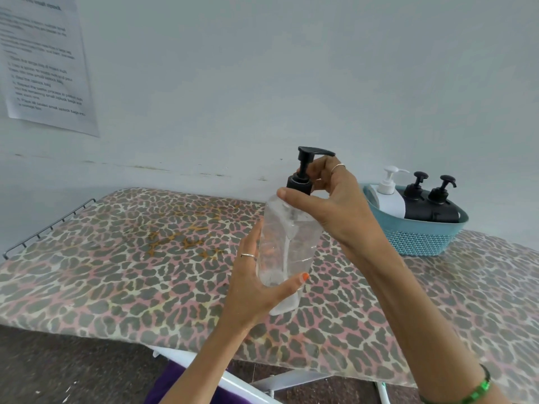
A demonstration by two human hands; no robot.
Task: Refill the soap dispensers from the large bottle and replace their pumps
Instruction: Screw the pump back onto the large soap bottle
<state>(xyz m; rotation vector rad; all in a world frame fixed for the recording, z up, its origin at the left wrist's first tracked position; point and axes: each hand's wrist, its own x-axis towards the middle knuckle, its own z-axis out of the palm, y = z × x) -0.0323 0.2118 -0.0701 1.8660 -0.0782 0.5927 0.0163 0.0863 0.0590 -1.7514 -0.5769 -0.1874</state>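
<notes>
Spanning most of the view, the worktop [116, 258] carries a basket [420, 237] of three pump bottles at the wall. Above it, the left hand [256, 284] wraps the clear dispenser [287, 243], steadying it. The right hand [326, 196] pinches the black pump [303, 173] at its collar, presumably to unscrew it. Soap level is hard to judge; the large refill bottle cannot be identified.

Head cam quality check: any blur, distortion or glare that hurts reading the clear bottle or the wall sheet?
Head view: light is soft and even, no hard shadows or glare. Wide-angle bending curves the ironing board edges. The wall sheet is smeared, its text mostly unreadable. The clear bottle has faint outlines against the pattern; the left hand and right hand are fairly sharp. The basket is slightly soft.
</notes>
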